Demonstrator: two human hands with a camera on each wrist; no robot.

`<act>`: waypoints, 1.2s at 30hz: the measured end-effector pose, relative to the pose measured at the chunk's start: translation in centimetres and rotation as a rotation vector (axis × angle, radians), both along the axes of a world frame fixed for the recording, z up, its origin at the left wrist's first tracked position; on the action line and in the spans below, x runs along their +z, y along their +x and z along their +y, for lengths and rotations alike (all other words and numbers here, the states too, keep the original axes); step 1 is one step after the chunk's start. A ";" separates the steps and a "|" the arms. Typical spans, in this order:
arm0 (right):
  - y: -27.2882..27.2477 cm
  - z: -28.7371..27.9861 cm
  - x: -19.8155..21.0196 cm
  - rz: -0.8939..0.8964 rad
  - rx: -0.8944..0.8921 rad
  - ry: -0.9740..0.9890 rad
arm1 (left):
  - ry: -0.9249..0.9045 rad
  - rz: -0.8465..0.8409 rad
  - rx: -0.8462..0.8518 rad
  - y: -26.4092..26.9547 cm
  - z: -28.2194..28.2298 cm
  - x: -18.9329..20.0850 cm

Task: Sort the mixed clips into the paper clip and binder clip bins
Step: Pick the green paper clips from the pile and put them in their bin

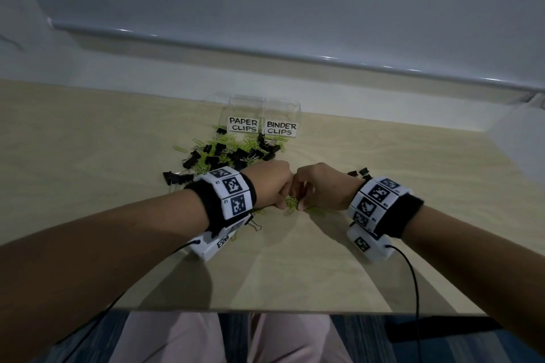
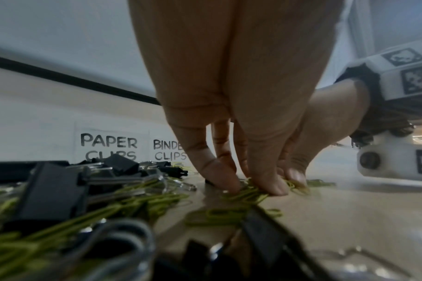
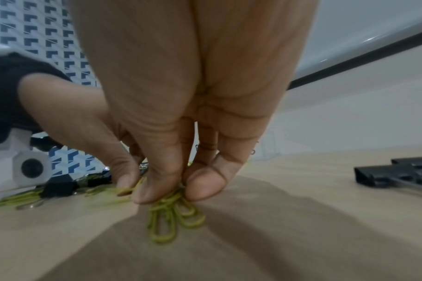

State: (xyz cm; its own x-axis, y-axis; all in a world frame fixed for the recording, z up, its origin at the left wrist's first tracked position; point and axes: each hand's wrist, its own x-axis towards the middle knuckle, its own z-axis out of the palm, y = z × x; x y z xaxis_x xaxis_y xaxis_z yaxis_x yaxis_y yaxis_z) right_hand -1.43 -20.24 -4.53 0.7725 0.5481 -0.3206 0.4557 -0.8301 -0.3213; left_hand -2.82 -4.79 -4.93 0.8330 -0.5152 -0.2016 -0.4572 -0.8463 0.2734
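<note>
My two hands meet low over the wooden table [image 1: 295, 268], in front of the mixed pile [image 1: 233, 150] of green paper clips and black binder clips. My left hand [image 1: 280, 203] pinches a small bunch of green paper clips [image 2: 249, 193] against the table with thumb and fingertips. My right hand [image 1: 301, 206] pinches a few green paper clips [image 3: 174, 216] between thumb and forefinger; their loops hang out below the fingertips [image 3: 154, 192]. Two clear bins stand behind the pile, one labelled PAPER CLIPS [image 1: 243, 124], the other BINDER CLIPS [image 1: 281, 128].
A few black binder clips [image 1: 361, 172] lie apart beyond my right wrist, and more [image 1: 177, 178] lie beside my left wrist band. A wall with a rail runs behind the bins. The table's near edge [image 1: 295, 311] is above my lap.
</note>
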 end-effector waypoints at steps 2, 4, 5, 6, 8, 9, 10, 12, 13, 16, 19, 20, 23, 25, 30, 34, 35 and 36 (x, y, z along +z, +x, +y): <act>0.0 0.0 -0.1 -0.004 0.016 -0.026 | 0.048 -0.006 -0.036 -0.3 0.0 -0.1; -0.2 0.0 -0.1 -0.028 0.043 -0.049 | 0.098 -0.014 -0.066 -0.6 0.1 -0.4; -0.2 0.0 -0.1 -0.042 0.061 -0.057 | 0.111 -0.031 -0.079 -0.8 0.2 -0.6; -0.3 -0.1 -0.1 -0.050 0.073 -0.062 | 0.126 -0.049 -0.094 -0.9 0.3 -0.7; -0.3 -0.1 -0.2 -0.040 0.081 -0.068 | 0.183 -0.057 -0.117 -1.1 0.5 -0.8; -0.2 -0.4 -0.5 -0.033 0.081 -0.076 | 0.208 -0.045 -0.119 -1.1 0.5 -0.9; 0.1 -0.4 -0.6 -0.034 0.079 -0.084 | 0.227 -0.033 -0.114 -0.9 0.8 -0.7; 0.8 -0.8 -0.8 -0.017 0.059 -0.084 | 0.241 0.003 -0.105 -0.6 1.1 -0.6; 1.4 -0.8 -0.6 -0.004 0.045 -0.072 | 0.237 0.018 -0.098 -0.4 1.5 -0.6; 3.6 -0.3 1.3 -0.006 0.020 0.007 | 0.124 0.080 -0.040 0.7 3.0 0.1; 6.7 1.4 3.9 -0.060 0.008 0.170 | -0.109 0.150 0.124 2.3 5.1 2.4; 7.9 2.3 4.5 -0.091 -0.016 0.208 | -0.187 0.149 0.201 3.1 6.0 3.2; 11.7 6.0 5.6 -0.242 -0.124 0.294 | -0.288 -0.008 0.386 6.7 8.6 5.1; 13.6 8.6 5.5 -0.308 -0.205 0.317 | -0.257 -0.115 0.481 9.4 9.7 5.8; 15.1 11.8 2.9 -0.320 -0.245 0.135 | -0.157 -0.144 0.562 13.0 9.6 5.0; 13.0 9.4 3.0 -0.389 -0.199 0.223 | -0.203 -0.132 0.568 13.3 9.0 3.8; 11.8 8.5 3.2 -0.386 -0.158 0.244 | -0.230 -0.151 0.547 12.8 8.9 3.8; 10.5 7.5 3.4 -0.353 -0.093 0.242 | -0.262 -0.170 0.514 11.9 8.8 4.0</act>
State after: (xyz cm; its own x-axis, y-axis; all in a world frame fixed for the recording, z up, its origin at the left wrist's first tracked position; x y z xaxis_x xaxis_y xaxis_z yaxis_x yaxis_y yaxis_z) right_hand 9.03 -12.70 -1.13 0.8615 0.4977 0.1009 0.4991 -0.7929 -0.3497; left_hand 9.08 4.05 -0.91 0.9980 -0.0520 0.0357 -0.0626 -0.8847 0.4620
